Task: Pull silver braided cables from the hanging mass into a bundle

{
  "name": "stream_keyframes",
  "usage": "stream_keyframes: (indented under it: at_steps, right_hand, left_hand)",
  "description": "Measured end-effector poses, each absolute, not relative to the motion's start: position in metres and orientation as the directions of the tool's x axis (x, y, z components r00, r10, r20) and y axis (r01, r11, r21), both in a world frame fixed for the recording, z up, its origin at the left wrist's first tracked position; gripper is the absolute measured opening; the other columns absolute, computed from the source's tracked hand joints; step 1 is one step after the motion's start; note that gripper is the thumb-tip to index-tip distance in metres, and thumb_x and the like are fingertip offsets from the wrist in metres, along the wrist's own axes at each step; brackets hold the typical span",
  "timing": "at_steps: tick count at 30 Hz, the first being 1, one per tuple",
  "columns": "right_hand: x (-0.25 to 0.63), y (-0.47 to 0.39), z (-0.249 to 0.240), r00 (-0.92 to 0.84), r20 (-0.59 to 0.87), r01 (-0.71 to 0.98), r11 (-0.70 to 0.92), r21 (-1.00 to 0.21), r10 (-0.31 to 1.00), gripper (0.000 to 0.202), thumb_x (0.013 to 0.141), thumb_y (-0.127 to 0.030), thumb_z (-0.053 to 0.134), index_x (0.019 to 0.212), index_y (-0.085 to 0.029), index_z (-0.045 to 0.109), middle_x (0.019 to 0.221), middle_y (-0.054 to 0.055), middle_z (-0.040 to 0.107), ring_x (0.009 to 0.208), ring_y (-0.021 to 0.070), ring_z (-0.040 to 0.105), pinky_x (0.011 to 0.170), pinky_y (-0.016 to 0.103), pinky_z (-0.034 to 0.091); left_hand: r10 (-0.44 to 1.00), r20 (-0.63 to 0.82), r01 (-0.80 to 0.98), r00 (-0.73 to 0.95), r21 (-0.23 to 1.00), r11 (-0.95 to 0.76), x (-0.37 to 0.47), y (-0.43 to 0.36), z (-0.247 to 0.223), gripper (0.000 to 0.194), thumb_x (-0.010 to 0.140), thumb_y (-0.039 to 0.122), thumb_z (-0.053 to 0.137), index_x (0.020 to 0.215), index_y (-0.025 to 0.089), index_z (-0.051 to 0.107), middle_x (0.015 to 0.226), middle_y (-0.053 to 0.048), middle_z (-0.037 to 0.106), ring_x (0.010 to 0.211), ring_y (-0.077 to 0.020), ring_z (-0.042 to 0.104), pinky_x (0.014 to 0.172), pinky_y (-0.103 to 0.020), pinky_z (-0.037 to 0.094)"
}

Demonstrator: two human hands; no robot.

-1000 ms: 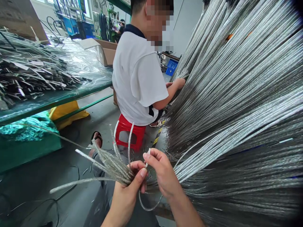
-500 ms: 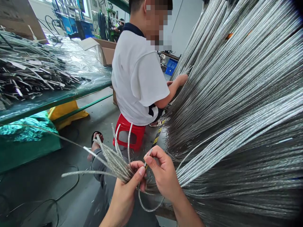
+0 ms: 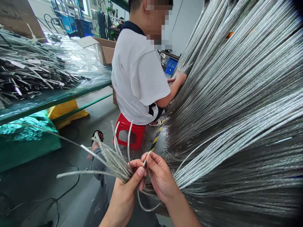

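My left hand (image 3: 129,186) is closed around a bundle of silvery braided cables (image 3: 112,160), whose loose ends fan out to the left. Between its thumb and forefinger it also pinches one cable near its end. My right hand (image 3: 159,176) has thumb and forefinger closed on the tip of that single cable (image 3: 145,163), right beside the left thumb. Below both hands the cable hangs in a small loop (image 3: 148,209). Toward the right, the bundle continues as a thick sheaf of cables (image 3: 213,157) behind my right hand.
A large curtain of cables (image 3: 224,78) fills the right side. Ahead, a co-worker in a white shirt (image 3: 139,72) sits on a red stool (image 3: 119,126), hands at the cables. On the left, a green-edged table (image 3: 94,90) bears a heap of cut cables (image 3: 35,72) and a cardboard box (image 3: 106,50).
My right hand has moved down and slightly left, closer to my left hand, and its fingers now close over the cable tip. The left hand has hardly moved.
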State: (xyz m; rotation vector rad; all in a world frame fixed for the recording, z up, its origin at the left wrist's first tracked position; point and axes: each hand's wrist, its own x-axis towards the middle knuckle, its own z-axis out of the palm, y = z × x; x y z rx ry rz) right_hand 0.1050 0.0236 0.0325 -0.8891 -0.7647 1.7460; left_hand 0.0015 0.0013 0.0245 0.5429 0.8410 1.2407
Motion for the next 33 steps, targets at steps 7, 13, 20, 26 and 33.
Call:
stream_keyframes:
  at_steps: [7, 13, 20, 26, 33]
  right_hand:
    - [0.115, 0.021, 0.033, -0.040, -0.020, -0.194, -0.027, -0.981, 0.999, 0.020, 0.088, -0.041, 0.064, 0.093, -0.021, 0.065, 0.082, -0.001, 0.058, 0.070, 0.0122, 0.055, 0.065, 0.024, 0.049]
    - [0.120, 0.019, 0.049, 0.001, 0.324, 0.339, 0.304, -0.890, 0.946, 0.013, 0.092, -0.029, 0.059, 0.082, -0.020, 0.061, 0.088, 0.001, 0.061, 0.084, 0.0155, 0.057, 0.079, 0.029, 0.043]
    - [0.120, 0.023, 0.059, -0.016, 0.113, 0.258, 0.113, -0.960, 0.993, 0.022, 0.090, -0.034, 0.059, 0.075, -0.018, 0.055, 0.074, -0.001, 0.054, 0.072, 0.0136, 0.050, 0.069, 0.027, 0.040]
    - [0.113, 0.030, 0.045, -0.206, -0.294, -0.341, -0.350, -0.872, 0.933, 0.035, 0.080, -0.046, 0.069, 0.071, -0.018, 0.051, 0.063, -0.004, 0.046, 0.054, 0.0097, 0.042, 0.050, 0.022, 0.036]
    - [0.111, 0.029, 0.039, 0.055, -0.091, -0.083, -0.086, -0.993, 0.994, 0.033, 0.085, -0.046, 0.066, 0.075, -0.017, 0.055, 0.068, -0.004, 0.047, 0.064, 0.0093, 0.043, 0.061, 0.021, 0.038]
  left_hand:
    - [0.954, -0.290, -0.600, 0.081, 0.750, 0.279, 0.002, 0.003, 0.023, 0.028, 0.076, 0.042, 0.075, 0.083, 0.015, 0.067, 0.056, 0.005, 0.050, 0.052, -0.0089, 0.043, 0.055, -0.021, 0.036]
    - [0.955, -0.295, -0.578, 0.034, 0.774, 0.259, 0.002, 0.003, 0.023, 0.027, 0.075, 0.039, 0.077, 0.085, 0.015, 0.068, 0.057, 0.004, 0.053, 0.051, -0.0077, 0.045, 0.052, -0.020, 0.036]
    - [0.968, -0.236, -0.540, 0.082, 0.806, 0.242, 0.001, 0.002, 0.019, 0.023, 0.080, 0.038, 0.074, 0.087, 0.016, 0.069, 0.059, 0.005, 0.053, 0.051, -0.0070, 0.045, 0.052, -0.019, 0.036]
    - [0.972, -0.216, -0.523, 0.090, 0.820, 0.231, 0.000, 0.003, 0.017, 0.024, 0.079, 0.039, 0.074, 0.083, 0.016, 0.069, 0.062, 0.005, 0.054, 0.051, -0.0060, 0.044, 0.054, -0.019, 0.036]
    - [0.965, -0.255, -0.527, 0.062, 0.813, 0.249, 0.004, 0.004, 0.012, 0.028, 0.076, 0.039, 0.077, 0.089, 0.017, 0.068, 0.062, 0.005, 0.055, 0.051, -0.0066, 0.047, 0.051, -0.019, 0.038]
